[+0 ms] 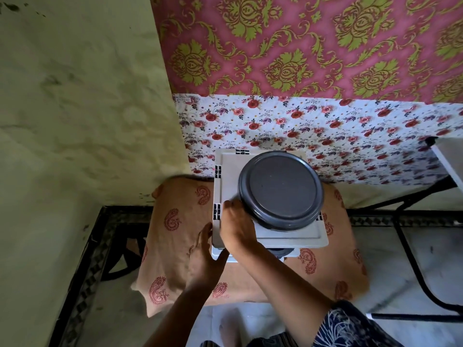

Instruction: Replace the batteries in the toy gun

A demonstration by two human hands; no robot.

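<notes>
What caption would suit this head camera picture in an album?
Right hand grips a dark round lidded container on a white box; left hand rests beside it.

Dark grey round container point(280, 189), upright, flat lid on, resting atop white square vented box point(226, 171), offset toward box's right edge.

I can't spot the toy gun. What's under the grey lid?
The grey lid sits on a white box, which rests on a paisley cloth. The right hand touches the lid's edge. The box's contents are covered; no gun shows.
</notes>
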